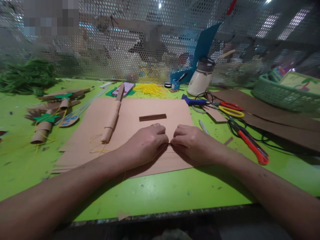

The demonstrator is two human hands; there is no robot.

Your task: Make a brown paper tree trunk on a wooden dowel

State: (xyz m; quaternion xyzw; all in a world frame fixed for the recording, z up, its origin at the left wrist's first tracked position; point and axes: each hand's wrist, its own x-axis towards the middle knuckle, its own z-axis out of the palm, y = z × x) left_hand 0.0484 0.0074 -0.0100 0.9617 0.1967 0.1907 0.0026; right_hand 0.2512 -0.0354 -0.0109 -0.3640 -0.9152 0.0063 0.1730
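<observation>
My left hand (150,141) and my right hand (191,141) meet over a stack of brown paper sheets (135,110). Both are closed, thumbs and fingertips pinching a thin dark strip (169,144) that shows only in the small gap between them; most of it is hidden by the fingers. Just beyond my left hand lies a folded brown paper strip (152,117) with narrow pleats. To the left of it, a rolled brown paper piece (112,120) with a yellow string loop rests on the sheets.
On the left are paper figures with green stars (46,118) and green strands (27,78). Rightward lie a blue glue gun (195,100), scissors (231,109), a red cutter knife (253,146), brown cardboard (275,116) and a green basket (282,95). A white jar (200,80) stands behind.
</observation>
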